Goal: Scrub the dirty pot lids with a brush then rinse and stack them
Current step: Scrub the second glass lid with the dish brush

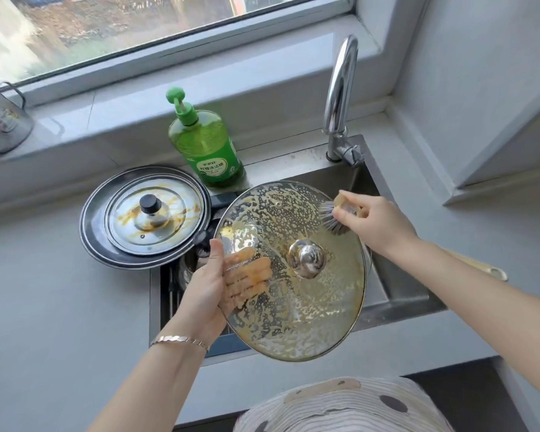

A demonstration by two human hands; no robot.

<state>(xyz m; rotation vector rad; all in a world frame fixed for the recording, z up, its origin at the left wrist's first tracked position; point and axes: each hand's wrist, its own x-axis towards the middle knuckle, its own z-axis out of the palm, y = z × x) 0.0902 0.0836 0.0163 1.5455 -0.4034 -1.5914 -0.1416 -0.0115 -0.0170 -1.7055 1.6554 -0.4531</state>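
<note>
Currently left hand [209, 283] is gripping sudsy lid [293, 310] at 9 o'clock, right hand [375, 223] pressing gripped brush [329, 218] at 1 o'clock, risking slip.

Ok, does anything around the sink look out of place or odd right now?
Nothing spilled or broken. The black-knobbed lid, smeared orange, sits on a dark-rimmed piece that seems to overhang the sink's back-left corner; it might tip. Foam on the glass lid in the left hand is just scrubbing.

The person wears a chain bracelet [181, 340] and a striped, dark-spotted top [340, 406].
</note>
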